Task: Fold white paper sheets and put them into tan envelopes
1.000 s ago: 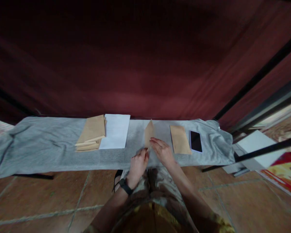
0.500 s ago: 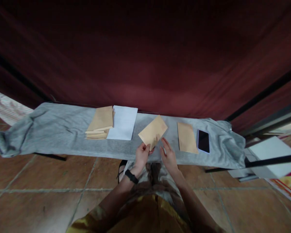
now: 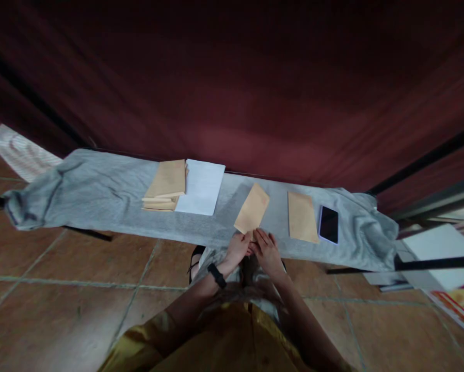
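A brown paper envelope [image 3: 253, 207] is tilted a little to the right above the grey cloth, its near end at my fingers. My left hand [image 3: 238, 248] is closed on the near left corner. My right hand [image 3: 267, 250] meets it there, fingers bent over the same near end; the fingertips partly hide each other. To the right lies another brown envelope [image 3: 303, 217], flat on the cloth. A stack of brown envelopes [image 3: 169, 178] rests on the left, overlapping a sheet of white paper [image 3: 203, 186].
A phone [image 3: 329, 225] lies dark-screened at the right. Grey cloth [image 3: 104, 191] covers the narrow bench, with a dark red curtain [image 3: 232, 103] behind it. Black metal bars [image 3: 436, 263] and a white box [image 3: 435, 248] stand at the right, above the tiled floor.
The envelope was first held edge-on, then turned face up, and now points away from me. My right hand has come from beside it to its near end. The head view has shifted.
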{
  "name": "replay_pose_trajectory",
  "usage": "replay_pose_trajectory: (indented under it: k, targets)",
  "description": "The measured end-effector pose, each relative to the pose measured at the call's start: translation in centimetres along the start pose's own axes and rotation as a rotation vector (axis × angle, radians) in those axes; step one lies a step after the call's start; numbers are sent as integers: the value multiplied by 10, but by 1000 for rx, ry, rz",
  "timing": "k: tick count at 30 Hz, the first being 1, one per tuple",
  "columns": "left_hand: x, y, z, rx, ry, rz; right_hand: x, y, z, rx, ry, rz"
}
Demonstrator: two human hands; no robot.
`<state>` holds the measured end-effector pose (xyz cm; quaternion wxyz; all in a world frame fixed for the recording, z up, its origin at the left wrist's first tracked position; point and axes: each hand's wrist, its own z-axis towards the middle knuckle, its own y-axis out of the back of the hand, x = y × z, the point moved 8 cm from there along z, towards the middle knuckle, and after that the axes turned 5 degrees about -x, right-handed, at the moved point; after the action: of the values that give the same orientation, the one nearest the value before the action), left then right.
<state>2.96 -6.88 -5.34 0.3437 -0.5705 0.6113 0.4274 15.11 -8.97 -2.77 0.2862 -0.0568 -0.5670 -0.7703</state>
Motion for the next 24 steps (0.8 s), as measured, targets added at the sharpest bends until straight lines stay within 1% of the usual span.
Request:
replay_pose_trajectory:
  k: [4,8,9,10,11,13,14,15,16,18,20,24]
  targets:
    - [-6,4,-5,7,-53,253,0,-1,1,52,31,-63]
    - [-18,8,-22,-26,-174,495,0,-4,-2,109,67,-91]
    - [-21,7,-28,-22,-220,551,0,-4,-3,116,78,-95]
    - [-27,3,-33,-3,-307,632,0,-5,-5,121,90,-99]
    - [-34,-4,-40,27,-439,740,0,-6,-7,124,102,-105]
    - [-45,-22,-55,92,-774,982,-1,-7,-11,119,119,-121]
    - [-46,-29,-60,110,-920,1080,-1,-8,-13,117,129,-130]
    - [-45,-33,-62,115,-1015,1137,-1,-9,-15,115,139,-139]
    - [-42,-32,-60,112,-1045,1146,-1,-11,-16,116,149,-147]
    - [-36,-27,-50,123,-1028,1110,0,-13,-18,121,167,-158]
    - [-30,-22,-44,158,-1016,1074,0,-15,-19,127,173,-169]
    - [-25,-17,-41,189,-1024,1060,4,-16,-17,145,166,-183]
